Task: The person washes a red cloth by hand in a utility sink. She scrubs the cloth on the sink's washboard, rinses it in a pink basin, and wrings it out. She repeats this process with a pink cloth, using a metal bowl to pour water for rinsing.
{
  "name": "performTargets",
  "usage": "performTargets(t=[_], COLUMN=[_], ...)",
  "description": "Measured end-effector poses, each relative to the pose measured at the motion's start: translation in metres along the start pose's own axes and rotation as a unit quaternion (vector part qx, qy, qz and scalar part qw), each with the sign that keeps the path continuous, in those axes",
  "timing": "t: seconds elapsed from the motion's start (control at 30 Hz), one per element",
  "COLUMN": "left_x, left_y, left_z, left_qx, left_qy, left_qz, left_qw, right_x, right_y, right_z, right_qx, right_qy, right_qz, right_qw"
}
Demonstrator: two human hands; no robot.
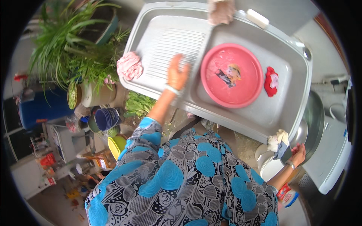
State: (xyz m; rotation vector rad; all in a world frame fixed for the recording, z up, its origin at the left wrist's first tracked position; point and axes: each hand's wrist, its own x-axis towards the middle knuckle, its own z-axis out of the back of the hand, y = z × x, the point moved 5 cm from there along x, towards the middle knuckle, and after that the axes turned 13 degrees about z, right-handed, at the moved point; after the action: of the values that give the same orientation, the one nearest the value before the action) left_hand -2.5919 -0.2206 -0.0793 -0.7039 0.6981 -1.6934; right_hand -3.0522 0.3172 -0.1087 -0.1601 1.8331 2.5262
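Note:
My left hand (177, 74), a bracelet on its wrist, is over the ribbed washboard (169, 50) of the grey laundry sink (282, 118); it is blurred and holds nothing. A crumpled pink cloth (129, 65) lies on the sink's left rim. In the sink's right basin stands a pink plastic washbasin (204, 84) with water and a small patterned cloth (228, 75) in it. Beside it lies a red and pink cloth (271, 82). My right hand (298, 155) is empty, fingers loosely bent, near a white and grey cloth (278, 142) draped over the sink's front right corner.
On the back rim are a beige cloth (221, 11) and a white bar (257, 19). A large metal basin (315, 121) and a white appliance (329, 152) stand to the right. Potted plants (76, 42), leafy greens (140, 103) and blue buckets (107, 118) fill the left.

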Motion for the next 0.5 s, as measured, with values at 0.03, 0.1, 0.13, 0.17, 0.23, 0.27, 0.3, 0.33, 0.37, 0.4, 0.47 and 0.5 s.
performTargets(t=[0.03, 0.1, 0.13, 0.17, 0.23, 0.27, 0.3, 0.33, 0.37, 0.4, 0.47, 0.5], left_x=[0.013, 0.034, 0.046, 0.056, 0.076, 0.084, 0.091, 0.101, 0.108, 0.113, 0.121, 0.123], left_y=[0.043, 0.11, 0.126, 0.139, 0.177, 0.19, 0.203, 0.216, 0.227, 0.232, 0.219, 0.192], left_z=[0.043, 0.118, 0.134, 0.146, 0.161, 0.164, 0.167, 0.174, 0.18, 0.185, 0.174, 0.166], left_qx=[0.047, 0.206, 0.279, 0.35, 0.362, 0.36, 0.357, 0.346, 0.337, 0.24, 0.0, -0.134], left_qy=[-0.073, -0.177, -0.186, -0.19, -0.126, -0.098, -0.069, -0.068, -0.07, -0.095, -0.068, -0.022], left_qz=[0.002, 0.012, 0.058, 0.103, 0.141, 0.144, 0.148, 0.144, 0.142, 0.14, 0.174, 0.21], left_qw=[0.996, 0.962, 0.94, 0.912, 0.913, 0.916, 0.92, 0.925, 0.928, 0.956, 0.982, 0.968], right_x=[-0.018, -0.06, -0.079, -0.095, -0.126, -0.143, -0.163, -0.182, -0.192, -0.2, -0.199, -0.19], right_y=[0.021, 0.061, 0.073, 0.079, 0.084, 0.087, 0.092, 0.098, 0.097, 0.093, 0.077, 0.063], right_z=[-0.027, -0.095, -0.123, -0.148, -0.202, -0.229, -0.255, -0.278, -0.301, -0.319, -0.345, -0.356], right_qx=[0.012, 0.03, 0.051, 0.045, 0.028, 0.018, 0.043, 0.032, 0.027, 0.037, 0.004, -0.042], right_qy=[0.037, 0.09, 0.125, 0.152, 0.228, 0.256, 0.283, 0.296, 0.346, 0.363, 0.378, 0.373], right_qz=[0.024, 0.041, 0.043, 0.044, 0.047, 0.044, 0.029, 0.015, 0.02, 0.007, 0.021, 0.051], right_qw=[0.999, 0.995, 0.99, 0.986, 0.972, 0.966, 0.958, 0.954, 0.938, 0.931, 0.926, 0.925])
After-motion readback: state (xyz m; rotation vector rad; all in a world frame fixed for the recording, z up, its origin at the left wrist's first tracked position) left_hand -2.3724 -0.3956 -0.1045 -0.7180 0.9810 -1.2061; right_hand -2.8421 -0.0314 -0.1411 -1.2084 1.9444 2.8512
